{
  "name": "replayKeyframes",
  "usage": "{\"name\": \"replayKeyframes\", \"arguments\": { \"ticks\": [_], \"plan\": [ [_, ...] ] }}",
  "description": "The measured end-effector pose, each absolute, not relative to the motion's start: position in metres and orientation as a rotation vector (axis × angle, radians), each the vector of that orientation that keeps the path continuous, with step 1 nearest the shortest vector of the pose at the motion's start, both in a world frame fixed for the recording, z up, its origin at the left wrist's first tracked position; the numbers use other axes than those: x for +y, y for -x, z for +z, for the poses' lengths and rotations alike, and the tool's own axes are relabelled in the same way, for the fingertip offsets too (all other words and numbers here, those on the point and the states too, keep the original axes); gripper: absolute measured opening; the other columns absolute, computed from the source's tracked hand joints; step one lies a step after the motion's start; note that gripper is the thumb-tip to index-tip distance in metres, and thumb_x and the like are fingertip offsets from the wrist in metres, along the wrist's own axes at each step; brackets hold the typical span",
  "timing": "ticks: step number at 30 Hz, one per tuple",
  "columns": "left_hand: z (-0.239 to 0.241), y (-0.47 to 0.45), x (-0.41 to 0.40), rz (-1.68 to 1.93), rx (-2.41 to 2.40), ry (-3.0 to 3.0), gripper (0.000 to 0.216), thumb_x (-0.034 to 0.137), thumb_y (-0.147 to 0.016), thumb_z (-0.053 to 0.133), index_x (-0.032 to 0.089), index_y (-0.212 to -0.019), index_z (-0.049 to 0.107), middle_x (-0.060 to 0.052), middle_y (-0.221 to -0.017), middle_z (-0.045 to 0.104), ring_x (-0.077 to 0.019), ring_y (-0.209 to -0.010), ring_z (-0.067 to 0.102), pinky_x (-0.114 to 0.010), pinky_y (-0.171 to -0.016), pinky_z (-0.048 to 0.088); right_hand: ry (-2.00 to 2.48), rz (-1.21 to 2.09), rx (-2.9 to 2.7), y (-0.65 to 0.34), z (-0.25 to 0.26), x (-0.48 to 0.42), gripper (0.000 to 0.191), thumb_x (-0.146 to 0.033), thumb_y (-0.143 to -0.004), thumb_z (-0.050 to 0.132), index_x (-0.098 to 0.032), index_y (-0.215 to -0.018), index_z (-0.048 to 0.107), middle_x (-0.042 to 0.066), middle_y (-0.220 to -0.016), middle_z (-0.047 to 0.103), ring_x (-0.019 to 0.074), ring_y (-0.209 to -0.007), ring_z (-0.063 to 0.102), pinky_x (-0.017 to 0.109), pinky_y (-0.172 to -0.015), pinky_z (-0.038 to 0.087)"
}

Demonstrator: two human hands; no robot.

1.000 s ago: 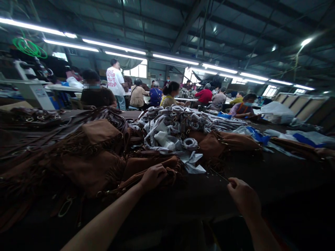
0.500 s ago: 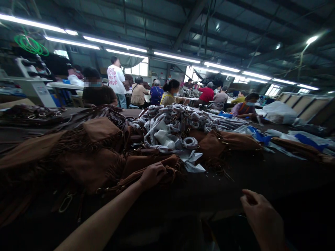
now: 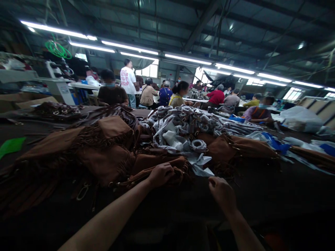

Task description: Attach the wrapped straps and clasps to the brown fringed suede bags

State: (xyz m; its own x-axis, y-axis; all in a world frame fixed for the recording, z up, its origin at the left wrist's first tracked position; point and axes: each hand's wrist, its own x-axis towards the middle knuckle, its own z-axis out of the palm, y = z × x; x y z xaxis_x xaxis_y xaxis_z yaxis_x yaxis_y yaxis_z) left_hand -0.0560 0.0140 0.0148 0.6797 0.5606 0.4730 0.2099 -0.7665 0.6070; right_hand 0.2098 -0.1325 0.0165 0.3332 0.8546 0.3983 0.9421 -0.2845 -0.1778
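My left hand (image 3: pixel 160 174) is closed over the edge of a brown fringed suede bag (image 3: pixel 159 165) lying at the front of a heap of similar bags (image 3: pixel 104 150). To its right, my right hand (image 3: pixel 222 192) hovers over the dark table (image 3: pixel 274 188), fingers curled together just below a crumpled sheet of grey wrapping (image 3: pixel 200 165). What those fingers hold, if anything, is hidden. A pile of grey wrapped strap rolls (image 3: pixel 188 125) lies behind the bags.
More brown bags (image 3: pixel 243 148) and plastic sheets (image 3: pixel 272 143) cover the table's right side. A green scrap (image 3: pixel 12 145) lies at far left. Several seated workers (image 3: pixel 178 94) and a standing person in a white shirt (image 3: pixel 127 83) are at tables behind.
My right hand moved from low right up and leftward, close to the grey wrapping. The left hand kept its grip on the bag. The view shifted slightly to the left.
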Motion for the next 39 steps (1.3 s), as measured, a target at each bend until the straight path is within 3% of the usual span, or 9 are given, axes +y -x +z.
{"name": "replayKeyframes", "arguments": {
  "ticks": [7,12,18,25,33,39],
  "plan": [
    [0.013,0.058,0.017,0.915,0.568,-2.399,0.009,0.018,-0.083,0.055,0.017,-0.078,0.062,-0.002,-0.083,0.061,-0.0149,-0.08,0.057,-0.025,-0.074,0.043,2.211,-0.225,-1.69,-0.221,0.023,-0.138,0.017,-0.034,-0.082,0.057,-0.024,-0.087,0.069,0.005,-0.091,0.068,0.0196,-0.085,0.06,0.028,-0.07,0.041],
    [0.009,0.057,0.019,0.925,0.563,-2.419,0.008,0.017,-0.082,0.056,0.017,-0.077,0.061,-0.002,-0.081,0.061,-0.0146,-0.079,0.057,-0.024,-0.072,0.042,2.025,-0.332,-1.641,-0.195,0.041,-0.108,0.024,-0.036,-0.087,0.05,-0.02,-0.09,0.069,0.008,-0.093,0.069,0.0195,-0.086,0.06,0.028,-0.077,0.042],
    [0.01,0.059,0.019,0.908,0.595,-2.413,0.006,0.019,-0.081,0.058,0.018,-0.083,0.063,-0.003,-0.086,0.062,-0.0151,-0.08,0.058,-0.025,-0.072,0.042,2.149,0.011,-1.619,-0.17,0.038,-0.038,0.02,-0.023,-0.082,0.051,-0.021,-0.09,0.069,0.005,-0.088,0.071,0.0188,-0.082,0.065,0.026,-0.071,0.041],
    [0.009,0.061,0.021,0.919,0.557,-2.404,0.007,0.016,-0.08,0.058,0.018,-0.084,0.063,-0.003,-0.086,0.063,-0.0152,-0.081,0.058,-0.025,-0.073,0.042,2.146,0.152,-1.664,-0.192,0.027,-0.022,0.018,-0.02,-0.074,0.056,-0.019,-0.082,0.072,0.008,-0.084,0.072,0.0217,-0.084,0.065,0.028,-0.074,0.042],
    [0.014,0.062,0.017,0.915,0.582,-2.383,0.009,0.017,-0.082,0.055,0.017,-0.08,0.064,-0.004,-0.083,0.063,-0.0156,-0.08,0.057,-0.025,-0.072,0.042,1.992,0.422,-1.581,-0.219,0.026,-0.025,0.031,-0.035,-0.07,0.06,-0.015,-0.091,0.071,0.006,-0.086,0.072,0.02,-0.078,0.066,0.028,-0.071,0.049],
    [0.015,0.061,0.017,0.906,0.58,-2.393,0.008,0.02,-0.082,0.055,0.017,-0.08,0.062,-0.003,-0.084,0.062,-0.0147,-0.079,0.058,-0.024,-0.07,0.042,1.896,0.496,-1.583,-0.217,0.021,-0.023,0.031,-0.034,-0.069,0.056,-0.017,-0.089,0.073,0.005,-0.089,0.073,0.0212,-0.086,0.065,0.03,-0.077,0.047]
  ]
}}
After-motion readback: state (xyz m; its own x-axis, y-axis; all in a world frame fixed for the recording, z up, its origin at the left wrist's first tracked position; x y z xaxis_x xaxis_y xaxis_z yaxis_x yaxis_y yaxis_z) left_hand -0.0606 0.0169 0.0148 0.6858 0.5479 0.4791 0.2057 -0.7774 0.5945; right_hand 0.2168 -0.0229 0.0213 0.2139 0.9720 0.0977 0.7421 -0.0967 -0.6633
